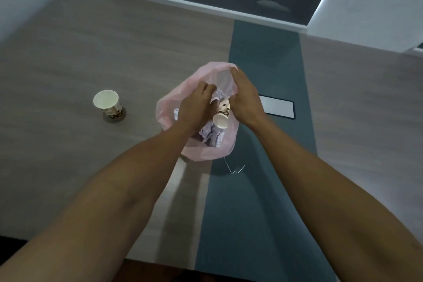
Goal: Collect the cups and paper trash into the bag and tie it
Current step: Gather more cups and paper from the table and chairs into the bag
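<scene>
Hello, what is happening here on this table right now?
A person is filling a thin pink plastic bag on a wood-grain table. The left hand pushes crumpled white paper into it, while the right hand holds the rim open. One patterned paper cup lies inside; another cup stands outside, uncollected.

left hand point(196, 107) fingers curled, right hand point(246, 98) pinching, forearms converging

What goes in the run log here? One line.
left hand: in pink bag | right hand: holds rim | one cup bagged | one cup on table
</scene>
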`<state>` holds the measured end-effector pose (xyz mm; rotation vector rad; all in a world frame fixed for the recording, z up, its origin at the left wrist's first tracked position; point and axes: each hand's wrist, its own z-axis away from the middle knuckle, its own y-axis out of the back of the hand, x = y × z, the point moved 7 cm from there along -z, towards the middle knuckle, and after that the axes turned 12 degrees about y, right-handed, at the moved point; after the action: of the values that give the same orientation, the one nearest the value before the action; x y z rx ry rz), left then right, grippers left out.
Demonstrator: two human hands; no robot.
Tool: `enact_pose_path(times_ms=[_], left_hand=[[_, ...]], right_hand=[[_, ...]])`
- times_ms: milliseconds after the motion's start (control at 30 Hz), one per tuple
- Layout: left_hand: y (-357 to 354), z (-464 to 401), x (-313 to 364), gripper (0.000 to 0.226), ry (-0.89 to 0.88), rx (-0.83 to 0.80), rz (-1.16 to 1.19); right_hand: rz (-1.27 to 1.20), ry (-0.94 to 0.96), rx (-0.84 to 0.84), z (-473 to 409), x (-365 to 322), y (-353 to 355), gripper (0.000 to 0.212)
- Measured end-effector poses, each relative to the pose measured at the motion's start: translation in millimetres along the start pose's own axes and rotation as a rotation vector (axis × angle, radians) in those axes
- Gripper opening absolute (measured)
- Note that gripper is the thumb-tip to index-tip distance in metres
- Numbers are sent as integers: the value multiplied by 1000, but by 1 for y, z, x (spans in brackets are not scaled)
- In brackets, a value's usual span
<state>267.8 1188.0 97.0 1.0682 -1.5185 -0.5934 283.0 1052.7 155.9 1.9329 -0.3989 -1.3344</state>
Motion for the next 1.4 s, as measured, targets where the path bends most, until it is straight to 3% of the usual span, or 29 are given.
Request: enact_pose_path(times_ms=[100, 233, 300, 433, 533, 867, 1000, 1233, 1400], left_hand=[[22, 12, -21, 19, -19, 100, -54], [52, 20, -91, 16, 315, 204, 8], [63, 22, -126, 25, 382, 216, -58], [70, 23, -202, 60, 551, 50, -314], [70, 20, -247, 76, 639, -32, -351], [54, 10, -309, 62, 762, -151, -299], [66, 10, -293, 55, 698, -68, -296], [94, 19, -190, 77, 312, 254, -90], [81, 25, -104, 78, 22, 207, 15]], right_hand=[[-2, 11, -14, -2, -5, -7, 76], [-23, 23, -39, -8, -17, -20, 77], [-17, 17, -38, -12, -19, -26, 79], [20, 14, -38, -16, -19, -38, 81], [36, 5, -39, -15, -18, -42, 82], [23, -17, -46, -10, -14, -54, 85], [-13, -37, -71, -3, -17, -57, 91], [-47, -70, -46, 1, -20, -47, 86], [-8, -59, -9, -2, -16, -34, 78]])
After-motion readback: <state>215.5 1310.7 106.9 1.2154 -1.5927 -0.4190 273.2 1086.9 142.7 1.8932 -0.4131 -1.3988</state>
